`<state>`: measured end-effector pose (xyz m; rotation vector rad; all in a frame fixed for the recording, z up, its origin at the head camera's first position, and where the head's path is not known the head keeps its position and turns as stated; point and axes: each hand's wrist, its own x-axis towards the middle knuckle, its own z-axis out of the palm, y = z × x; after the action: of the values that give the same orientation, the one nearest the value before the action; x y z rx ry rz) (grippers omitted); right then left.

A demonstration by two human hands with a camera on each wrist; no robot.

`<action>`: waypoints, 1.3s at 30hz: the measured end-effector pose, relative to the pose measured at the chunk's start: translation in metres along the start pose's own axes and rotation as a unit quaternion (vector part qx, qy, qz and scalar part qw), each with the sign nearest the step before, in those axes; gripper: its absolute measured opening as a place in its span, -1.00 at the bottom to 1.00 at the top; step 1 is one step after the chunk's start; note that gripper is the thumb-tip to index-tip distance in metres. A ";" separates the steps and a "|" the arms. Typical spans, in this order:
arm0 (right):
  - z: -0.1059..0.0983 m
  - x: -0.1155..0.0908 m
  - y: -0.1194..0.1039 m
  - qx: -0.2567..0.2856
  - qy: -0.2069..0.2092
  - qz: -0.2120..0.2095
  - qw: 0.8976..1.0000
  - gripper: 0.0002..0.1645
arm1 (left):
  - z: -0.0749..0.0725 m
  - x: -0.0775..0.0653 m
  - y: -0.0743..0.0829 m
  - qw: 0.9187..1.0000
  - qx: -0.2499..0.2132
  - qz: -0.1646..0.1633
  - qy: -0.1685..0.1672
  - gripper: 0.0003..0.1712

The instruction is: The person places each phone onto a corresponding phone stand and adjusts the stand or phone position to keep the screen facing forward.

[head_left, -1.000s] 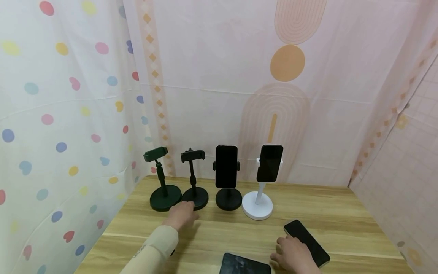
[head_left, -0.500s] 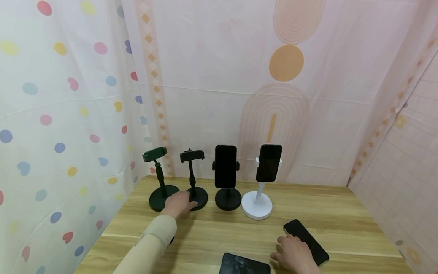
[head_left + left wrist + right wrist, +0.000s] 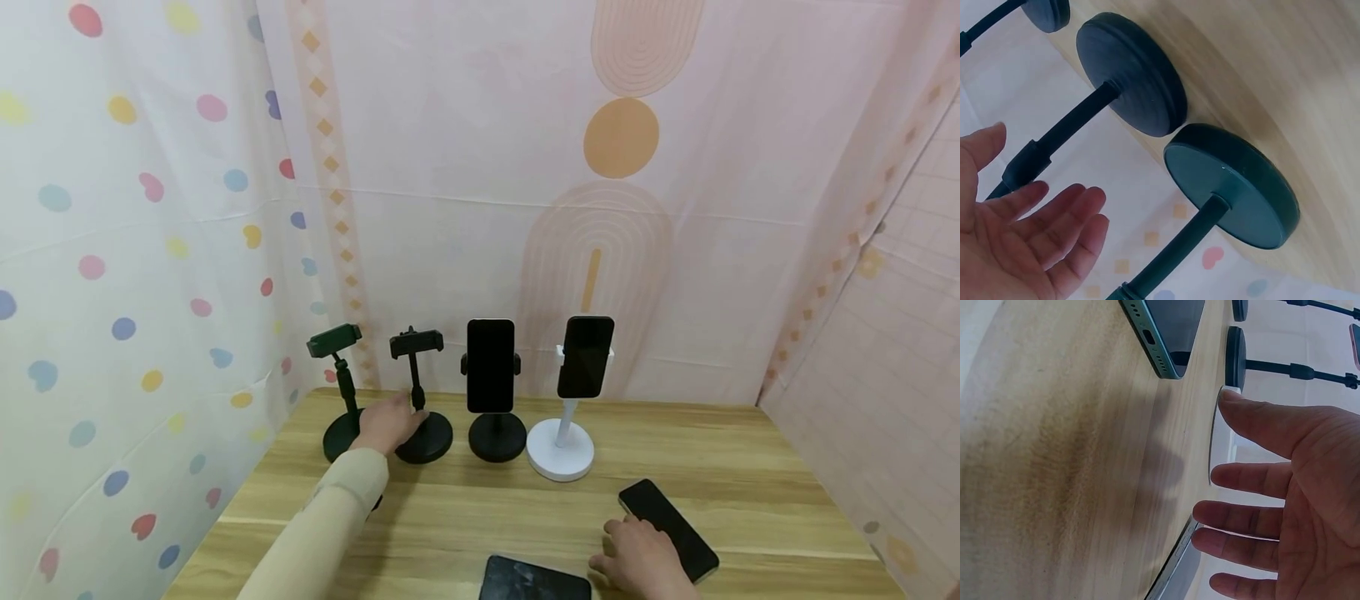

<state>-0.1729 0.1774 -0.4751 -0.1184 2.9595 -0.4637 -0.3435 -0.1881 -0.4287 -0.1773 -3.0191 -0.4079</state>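
My left hand (image 3: 387, 423) reaches in at the black phone stand (image 3: 423, 437), second from the left, whose clamp holds no phone. In the left wrist view the thumb and loosely bent fingers of the hand (image 3: 1041, 231) spread on either side of the pole's collar (image 3: 1025, 164). Just left stands a dark green phone stand (image 3: 335, 340), its base partly hidden behind that hand. My right hand (image 3: 647, 557) hovers with fingers apart beside a black phone (image 3: 670, 529) lying on the table. A second phone (image 3: 534, 581) lies screen up at the front edge of the view.
Another black stand (image 3: 497, 439) holds an upright phone (image 3: 491, 367). To its right, a white stand (image 3: 560, 451) carries a tilted phone (image 3: 586, 358). All four stands line the back of the wooden table (image 3: 757, 500), before a patterned curtain (image 3: 450, 167).
My left hand has moved forward and up, from in front of the black stand's base to beside its pole. The right hand has stayed in place; the head view has shifted slightly.
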 end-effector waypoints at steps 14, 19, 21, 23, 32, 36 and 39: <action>0.000 0.002 0.002 0.002 -0.009 0.013 1.000 -0.44 | 0.003 0.019 0.003 0.996 -0.067 -0.015 0.052 -0.62; 0.000 0.001 0.003 0.006 -0.007 0.011 1.000 -0.45 | 0.004 0.022 0.004 0.994 -0.081 -0.010 0.067 -0.67; 0.000 0.002 0.003 0.009 -0.007 0.011 1.000 -0.45 | 0.005 0.022 0.004 0.993 -0.091 -0.009 0.074 -0.69; 0.000 0.002 0.004 0.007 -0.007 0.008 1.000 -0.45 | 0.005 0.023 0.004 0.992 -0.099 -0.009 0.081 -0.71; -0.002 0.001 0.003 0.008 -0.006 0.006 1.000 -0.43 | 0.009 0.022 0.001 0.986 -0.130 -0.012 0.103 -0.76; -0.002 0.001 0.002 0.006 -0.005 0.009 1.000 -0.42 | 0.008 0.021 0.002 0.986 -0.132 -0.018 0.096 -0.76; -0.001 0.001 0.002 0.002 -0.002 0.007 1.000 -0.41 | 0.006 0.018 0.004 0.987 -0.131 -0.016 0.090 -0.76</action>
<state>-0.1737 0.1793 -0.4747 -0.0986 2.9527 -0.4677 -0.3615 -0.1803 -0.4319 -0.1018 -2.7845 -0.7802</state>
